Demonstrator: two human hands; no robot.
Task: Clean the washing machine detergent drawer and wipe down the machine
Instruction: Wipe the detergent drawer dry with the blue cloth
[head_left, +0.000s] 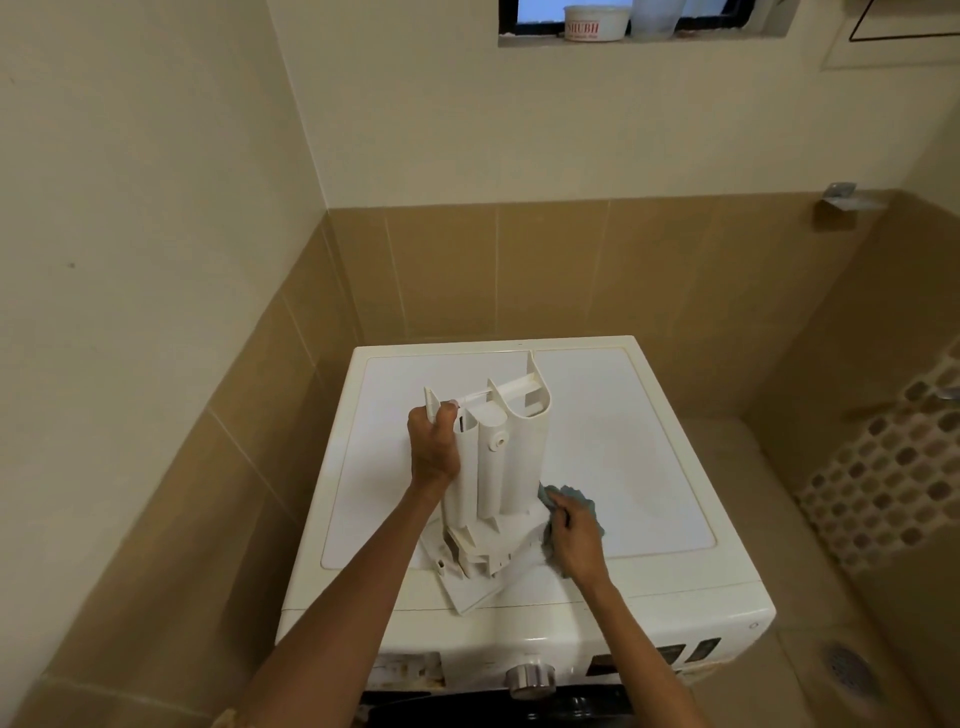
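Forearms enter from the bottom edge. Detergent drawer stands on end on the washing machine top, front panel down. Left hand grasps its upper left rail. Right hand clutches blue cloth against the drawer's lower right side. Control knob on the front panel below.

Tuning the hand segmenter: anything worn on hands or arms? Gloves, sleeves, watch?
Both bare: left hand and right hand show no gloves or watch. Forearms bare to the frame edge; a yellowish fabric scrap at the left elbow, maybe a sleeve.
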